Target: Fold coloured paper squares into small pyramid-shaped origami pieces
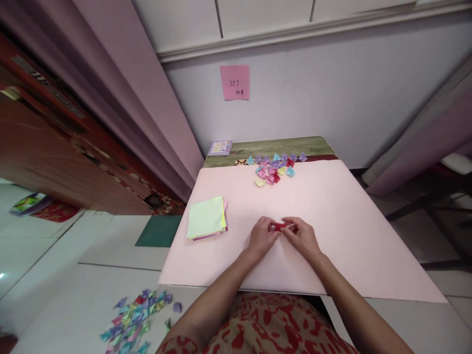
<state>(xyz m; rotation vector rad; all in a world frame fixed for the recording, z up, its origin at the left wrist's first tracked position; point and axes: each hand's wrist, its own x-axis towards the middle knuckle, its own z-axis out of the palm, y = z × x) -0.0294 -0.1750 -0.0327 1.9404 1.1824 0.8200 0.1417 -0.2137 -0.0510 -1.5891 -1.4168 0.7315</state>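
A small piece of folded red paper (pixel 280 227) is pinched between my two hands, just above the pink table cover. My left hand (pixel 263 233) grips its left end with thumb and fingertips. At the other end, my right hand (pixel 300 234) holds it the same way. The fingers hide part of the paper, so its full shape cannot be made out. To the left lies a stack of square paper sheets (pixel 206 218), pale green on top. Beyond my hands sits a cluster of folded paper pieces (pixel 270 173) in pink, purple, blue, red and yellow.
The pink cover (pixel 354 246) spreads over most of the table. At the far left corner rests a small printed pack (pixel 220 148). Many folded paper pieces (pixel 134 317) are heaped on the floor at lower left. A pink note (pixel 235 82) is stuck to the wall.
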